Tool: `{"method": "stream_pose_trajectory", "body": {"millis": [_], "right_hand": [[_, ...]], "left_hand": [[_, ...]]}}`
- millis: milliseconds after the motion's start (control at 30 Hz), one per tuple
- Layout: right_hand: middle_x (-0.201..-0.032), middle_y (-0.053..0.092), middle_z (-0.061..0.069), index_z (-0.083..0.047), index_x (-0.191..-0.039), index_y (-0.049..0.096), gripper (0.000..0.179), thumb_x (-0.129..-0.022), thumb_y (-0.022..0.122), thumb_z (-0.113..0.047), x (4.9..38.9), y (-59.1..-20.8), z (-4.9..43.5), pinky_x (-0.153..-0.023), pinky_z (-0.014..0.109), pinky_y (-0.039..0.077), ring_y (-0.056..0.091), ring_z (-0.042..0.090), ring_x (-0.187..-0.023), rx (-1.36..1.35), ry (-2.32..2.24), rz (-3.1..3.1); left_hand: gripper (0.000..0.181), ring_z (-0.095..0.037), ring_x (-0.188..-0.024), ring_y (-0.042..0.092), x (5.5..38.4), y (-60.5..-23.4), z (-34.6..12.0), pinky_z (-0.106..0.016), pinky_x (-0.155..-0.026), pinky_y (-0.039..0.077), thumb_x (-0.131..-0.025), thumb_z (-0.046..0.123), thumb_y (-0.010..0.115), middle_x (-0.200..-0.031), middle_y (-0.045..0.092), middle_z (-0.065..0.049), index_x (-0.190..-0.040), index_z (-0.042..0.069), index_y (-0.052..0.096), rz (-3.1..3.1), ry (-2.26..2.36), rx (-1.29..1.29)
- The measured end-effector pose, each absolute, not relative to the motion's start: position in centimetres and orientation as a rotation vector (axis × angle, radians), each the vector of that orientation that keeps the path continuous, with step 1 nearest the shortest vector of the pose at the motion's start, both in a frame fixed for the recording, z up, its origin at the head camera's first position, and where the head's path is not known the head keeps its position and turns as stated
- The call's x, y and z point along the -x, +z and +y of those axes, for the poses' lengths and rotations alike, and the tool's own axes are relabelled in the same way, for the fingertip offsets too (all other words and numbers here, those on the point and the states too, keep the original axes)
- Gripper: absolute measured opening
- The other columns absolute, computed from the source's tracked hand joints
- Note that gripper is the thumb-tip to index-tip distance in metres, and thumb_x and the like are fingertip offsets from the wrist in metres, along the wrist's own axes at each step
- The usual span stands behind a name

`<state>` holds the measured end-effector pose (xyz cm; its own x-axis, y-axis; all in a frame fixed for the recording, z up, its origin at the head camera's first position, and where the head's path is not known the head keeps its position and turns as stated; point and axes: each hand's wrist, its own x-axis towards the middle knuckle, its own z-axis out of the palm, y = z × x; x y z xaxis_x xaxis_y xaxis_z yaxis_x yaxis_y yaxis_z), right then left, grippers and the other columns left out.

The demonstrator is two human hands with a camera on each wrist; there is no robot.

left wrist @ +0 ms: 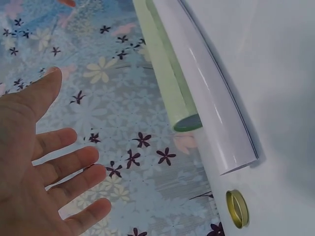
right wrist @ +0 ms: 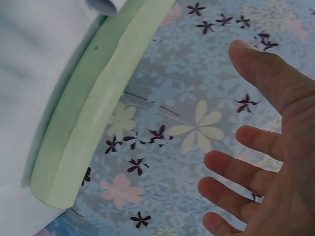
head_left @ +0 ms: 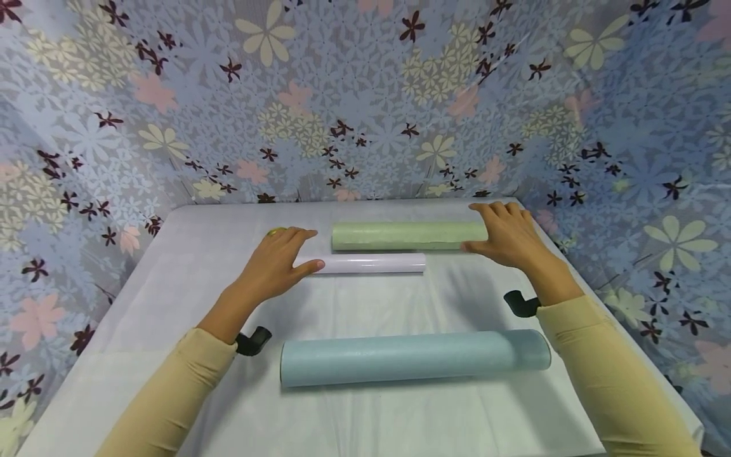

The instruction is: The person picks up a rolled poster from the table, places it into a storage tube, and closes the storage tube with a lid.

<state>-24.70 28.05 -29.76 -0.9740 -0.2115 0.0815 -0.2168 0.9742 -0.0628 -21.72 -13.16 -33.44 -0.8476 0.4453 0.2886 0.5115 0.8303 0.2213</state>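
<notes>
Three rolls lie crosswise on the white-covered table. The green roll (head_left: 408, 236) is at the back, the thinner white roll (head_left: 374, 263) just in front of it, and the thick blue roll (head_left: 414, 357) nearer me. My left hand (head_left: 280, 263) hovers by the white roll's left end, fingers spread and holding nothing. In the left wrist view a gold ring (left wrist: 237, 209) lies beyond that end; the hand mostly hides it in the head view. My right hand (head_left: 508, 235) is at the green roll's right end, overlapping it in the head view, with its fingers apart and nothing in its grasp.
A floral curtain (head_left: 365, 101) hangs behind the table and along both sides. White cloth (head_left: 365, 425) covers the tabletop. Dark wrist mounts (head_left: 254, 341) stick out below both sleeves.
</notes>
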Motion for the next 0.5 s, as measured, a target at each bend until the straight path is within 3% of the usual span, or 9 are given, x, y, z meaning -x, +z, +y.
{"method": "stream_pose_trajectory", "body": {"millis": [500], "right_hand": [[-0.143, 0.033, 0.027, -0.009, -0.146, 0.028, 0.090, -0.079, 0.070, -0.052, 29.4, -31.1, 28.3, -0.104, 0.068, 0.018, 0.025, 0.052, -0.129, -0.287, 0.114, -3.106]], "left_hand": [[0.065, -0.034, -0.125, 0.047, 26.1, -34.7, -11.6, -0.053, -0.098, 0.043, -0.090, 0.047, 0.058, -0.136, 0.050, -0.014, -0.140, 0.010, 0.043, -2.930, -0.307, 0.712]]}}
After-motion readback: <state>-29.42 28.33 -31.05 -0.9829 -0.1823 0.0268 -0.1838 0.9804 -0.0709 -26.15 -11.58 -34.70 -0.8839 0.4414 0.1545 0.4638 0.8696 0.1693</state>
